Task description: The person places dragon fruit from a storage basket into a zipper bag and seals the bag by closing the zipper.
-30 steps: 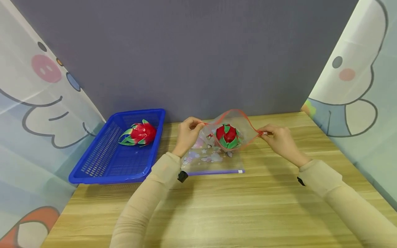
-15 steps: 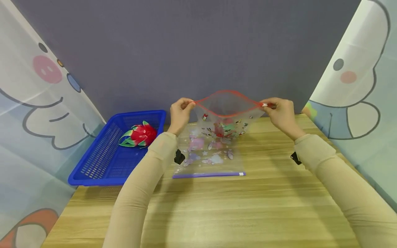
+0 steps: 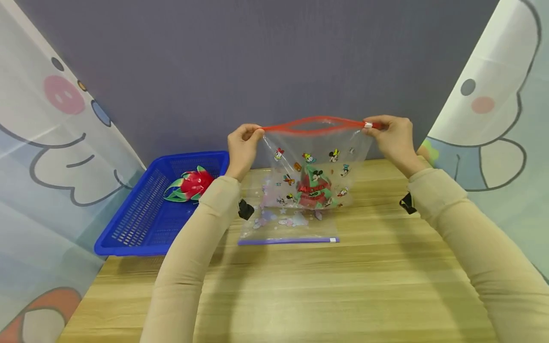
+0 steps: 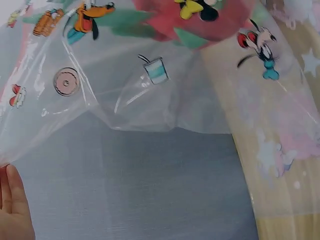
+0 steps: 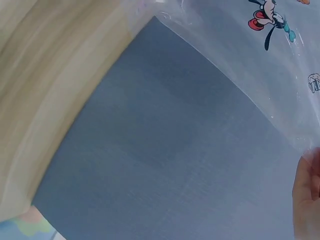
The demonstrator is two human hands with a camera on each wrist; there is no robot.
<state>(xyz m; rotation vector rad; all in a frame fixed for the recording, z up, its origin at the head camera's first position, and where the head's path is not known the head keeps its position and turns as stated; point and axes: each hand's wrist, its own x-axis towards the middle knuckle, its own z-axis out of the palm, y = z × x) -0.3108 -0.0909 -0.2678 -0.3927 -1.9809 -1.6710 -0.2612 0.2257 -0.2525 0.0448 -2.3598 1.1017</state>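
A clear zip bag (image 3: 317, 157) with cartoon prints and a red zip edge hangs upright between my hands, its mouth parted slightly in the middle. My left hand (image 3: 242, 147) pinches the left end of the red edge. At the right end, beside the white slider (image 3: 368, 125), my right hand (image 3: 393, 140) pinches the edge. Inside the bag, low down, rests a red and green dragon fruit (image 3: 315, 188), seen through the film. Both wrist views show the bag's film stretching from the fingertips; the zip's right end is hidden in the right fingers.
A second clear bag (image 3: 283, 231) with a purple zip edge lies flat on the wooden table (image 3: 326, 290), partly behind the hanging bag. At the left stands a blue basket (image 3: 158, 245) holding another dragon fruit (image 3: 193, 186). A grey wall (image 3: 274, 62) rises behind.
Both hands have lifted the bag's red edge up and moved slightly apart. The mouth has narrowed from wide to a slim gap, and the dragon fruit now sits low behind the printed front.
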